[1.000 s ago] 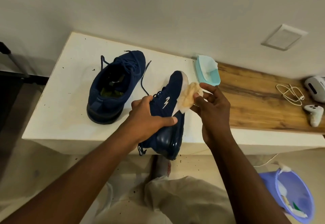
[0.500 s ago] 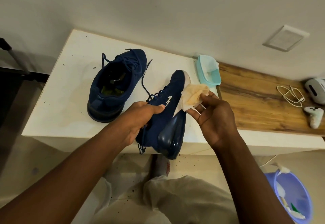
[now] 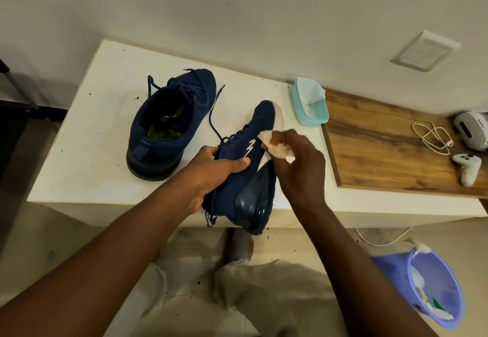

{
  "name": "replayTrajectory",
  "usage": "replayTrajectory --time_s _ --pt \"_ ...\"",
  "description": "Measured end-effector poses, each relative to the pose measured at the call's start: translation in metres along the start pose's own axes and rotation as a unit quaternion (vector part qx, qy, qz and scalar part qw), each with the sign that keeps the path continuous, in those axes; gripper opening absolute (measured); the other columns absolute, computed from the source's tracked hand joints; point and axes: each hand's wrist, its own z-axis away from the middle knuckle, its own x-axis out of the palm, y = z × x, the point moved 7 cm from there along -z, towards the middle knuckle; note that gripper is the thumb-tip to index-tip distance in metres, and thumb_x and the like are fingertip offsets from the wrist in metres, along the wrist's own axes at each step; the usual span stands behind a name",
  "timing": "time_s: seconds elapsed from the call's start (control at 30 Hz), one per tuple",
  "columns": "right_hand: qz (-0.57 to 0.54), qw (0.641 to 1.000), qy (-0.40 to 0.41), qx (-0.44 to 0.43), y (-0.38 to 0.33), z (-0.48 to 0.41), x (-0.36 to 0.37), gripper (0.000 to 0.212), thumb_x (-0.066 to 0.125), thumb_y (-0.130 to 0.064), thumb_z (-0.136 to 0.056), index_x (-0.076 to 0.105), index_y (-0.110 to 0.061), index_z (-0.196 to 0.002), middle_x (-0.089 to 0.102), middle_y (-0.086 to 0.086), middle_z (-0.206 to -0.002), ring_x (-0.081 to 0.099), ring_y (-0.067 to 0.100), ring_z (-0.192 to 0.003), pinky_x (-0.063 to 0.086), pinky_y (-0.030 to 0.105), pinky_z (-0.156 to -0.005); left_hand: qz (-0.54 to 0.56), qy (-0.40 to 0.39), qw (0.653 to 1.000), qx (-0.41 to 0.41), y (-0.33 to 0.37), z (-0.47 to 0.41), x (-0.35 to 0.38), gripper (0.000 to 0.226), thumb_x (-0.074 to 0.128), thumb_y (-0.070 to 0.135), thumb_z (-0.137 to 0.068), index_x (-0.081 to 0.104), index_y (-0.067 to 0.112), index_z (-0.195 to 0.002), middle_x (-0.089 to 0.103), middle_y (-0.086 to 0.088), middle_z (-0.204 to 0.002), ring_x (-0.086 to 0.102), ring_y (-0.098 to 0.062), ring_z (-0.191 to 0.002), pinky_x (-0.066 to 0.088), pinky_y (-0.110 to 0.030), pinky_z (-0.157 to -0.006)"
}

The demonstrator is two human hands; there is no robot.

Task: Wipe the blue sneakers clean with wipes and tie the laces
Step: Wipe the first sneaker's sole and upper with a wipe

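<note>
Left hand (image 3: 211,170) grips the shoe (image 3: 237,194) at the front edge of the table (image 3: 87,151) while right hand (image 3: 298,170) pinches a bunched wipe (image 3: 277,149) against its sole, and a hard rub could push the shoe out of that grip onto the floor.

Dim, soft indoor light, faint shadows; wide-angle bending at the edges, blue bin (image 3: 435,286) slightly blurred.

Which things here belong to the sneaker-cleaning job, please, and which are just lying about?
Job: held navy knit sneaker; second navy knit sneaker; crumpled stained wipe; teal plastic wipe tub; lilac plastic bin of used wipes.
Lying about: coiled white cable; pale game controller; white headset.
</note>
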Motion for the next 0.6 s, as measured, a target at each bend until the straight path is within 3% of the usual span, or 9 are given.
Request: replayTrajectory --time_s 0.1,0.13,0.23,0.37,0.47,0.6 --pt "0.007 0.996 -0.088 -0.001 -0.012 0.037 0.008 0.026 0.059 -0.023 -0.099 0.064 -0.029 -0.124 0.068 -0.008 -0.125 0.058 -0.003 -0.108 0.040 0.001 -0.091 0.003 0.011 1.000 -0.002 0.000 -0.001 -0.003 0.034 0.084 0.027 -0.082 0.059 0.026 -0.103 0.074 -0.001 -0.098 0.072 -0.018 -0.087 0.058 -0.033 -0.070" --pt "0.019 0.992 -0.124 -0.020 -0.019 0.050 0.012 0.029 0.053 -0.025 -0.101 0.062 -0.029 -0.129 0.066 -0.005 -0.130 0.058 0.000 -0.112 0.039 0.005 -0.098 0.002 0.014 1.000 -0.005 0.000 -0.002 -0.004 0.036 0.085 0.027 -0.082 0.059 0.024 -0.107 0.074 -0.001 -0.099 0.072 -0.019 -0.088 0.058 -0.033 -0.070" --pt "0.075 0.970 -0.210 -0.096 -0.030 0.069 0.017 0.040 0.038 -0.032 -0.103 0.055 -0.026 -0.138 0.058 0.000 -0.142 0.051 0.016 -0.134 0.030 0.037 -0.119 -0.008 0.014 1.000 -0.008 0.000 -0.002 -0.003 0.040 0.083 0.027 -0.084 0.060 0.021 -0.115 0.073 -0.004 -0.103 0.072 -0.022 -0.091 0.059 -0.036 -0.071" --pt "0.119 0.954 -0.243 -0.131 -0.011 0.035 0.012 0.047 0.029 -0.032 -0.106 0.039 -0.026 -0.152 0.038 -0.004 -0.157 0.025 0.007 -0.149 0.007 0.050 -0.125 0.002 0.002 1.000 -0.002 -0.001 -0.003 -0.003 0.045 0.083 0.025 -0.084 0.054 0.022 -0.118 0.072 -0.004 -0.105 0.072 -0.022 -0.093 0.060 -0.037 -0.075" --pt "0.130 0.958 -0.228 -0.116 -0.007 0.007 0.019 0.047 0.033 -0.028 -0.106 0.039 -0.024 -0.152 0.037 -0.003 -0.158 0.023 0.011 -0.150 0.009 0.052 -0.125 0.002 0.011 1.000 0.003 0.000 -0.004 -0.005 0.047 0.083 0.026 -0.084 0.054 0.022 -0.121 0.073 -0.003 -0.106 0.073 -0.022 -0.094 0.061 -0.041 -0.083" --pt "0.096 0.977 -0.173 -0.082 -0.020 0.028 0.019 0.046 0.054 -0.008 -0.096 0.056 -0.021 -0.140 0.050 0.001 -0.149 0.040 0.015 -0.142 0.026 0.039 -0.121 -0.001 -0.001 1.000 -0.005 0.000 -0.005 -0.003 0.040 0.083 0.030 -0.083 0.065 0.022 -0.117 0.078 -0.002 -0.101 0.074 -0.023 -0.095 0.059 -0.046 -0.091"
